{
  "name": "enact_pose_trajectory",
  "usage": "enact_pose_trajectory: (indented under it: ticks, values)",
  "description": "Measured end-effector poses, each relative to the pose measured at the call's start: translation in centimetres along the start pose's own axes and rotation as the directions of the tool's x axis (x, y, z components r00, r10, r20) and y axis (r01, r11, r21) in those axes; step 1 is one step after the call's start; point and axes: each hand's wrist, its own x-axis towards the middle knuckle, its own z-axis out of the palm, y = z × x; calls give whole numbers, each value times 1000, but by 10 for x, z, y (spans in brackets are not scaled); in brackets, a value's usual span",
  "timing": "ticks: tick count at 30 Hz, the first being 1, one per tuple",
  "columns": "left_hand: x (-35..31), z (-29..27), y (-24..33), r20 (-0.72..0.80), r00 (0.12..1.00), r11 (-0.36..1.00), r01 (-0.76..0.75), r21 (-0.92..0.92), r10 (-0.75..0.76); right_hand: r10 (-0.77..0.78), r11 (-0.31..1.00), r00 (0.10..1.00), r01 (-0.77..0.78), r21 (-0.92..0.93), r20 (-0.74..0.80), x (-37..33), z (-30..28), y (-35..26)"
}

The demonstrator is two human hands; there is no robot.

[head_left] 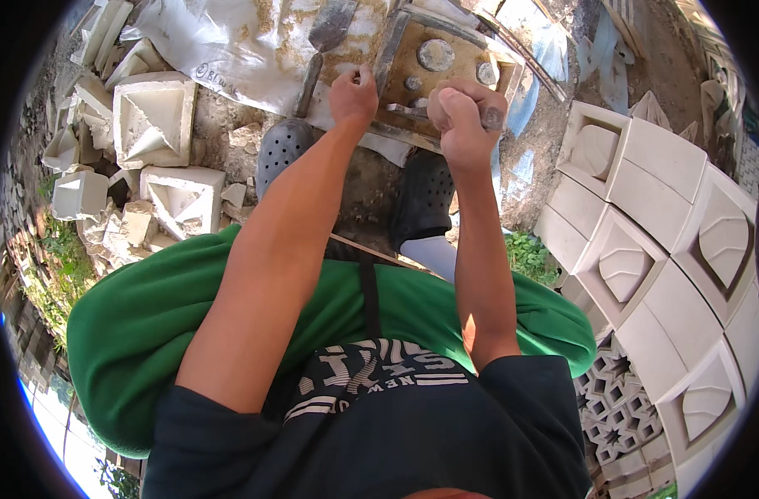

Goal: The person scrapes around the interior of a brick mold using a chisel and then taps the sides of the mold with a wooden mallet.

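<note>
My right hand (467,125) is closed in a fist around a hand tool with a narrow grey end (406,110); its rounded handle end sticks out on the right of the fist. It is held over the near side of a shallow frame mold (388,51) with sandy brown fill. Round grey discs stand in the fill, a large one (436,56) and smaller ones. Beside the mold's left edge is my left hand (353,96), its fingers curled; what they hold, if anything, is hidden. A trowel (333,25) lies just left of it on a white sheet.
Pale cast blocks (155,121) and broken pieces are heaped at the left. On the right stand rows of cast blocks (658,158) with leaf-shaped recesses, and a lattice block (616,399). My shoes (284,154) rest just before the mold. Long thin bars (525,54) lie beyond it.
</note>
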Motion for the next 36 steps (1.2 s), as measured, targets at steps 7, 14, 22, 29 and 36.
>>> enact_pose_trajectory:
  ticks: [7, 14, 22, 29, 36]
  values:
    - [0, -2, 4, -31, 999, 1000, -29, -7, 29, 17, 997, 1000, -18, -72, -8, 1, 1, 11]
    - [-2, -2, 5, -58, 995, 996, -78, 49, 81, 43, 997, 999, -44, -60, -21, 2, -1, 7]
    - [-4, 0, 5, -8, 999, 999, -34, 12, 34, 115, 979, 992, -121, -162, -44, 2, 2, 20]
    - [-3, -5, 11, 1, 1000, 999, -24, -23, 24, 113, 992, 993, -110, 59, -47, 14, 7, 5]
    - [-2, -3, 5, 16, 999, 997, -41, 59, 41, 82, 994, 996, -85, -75, -42, 12, 1, 11]
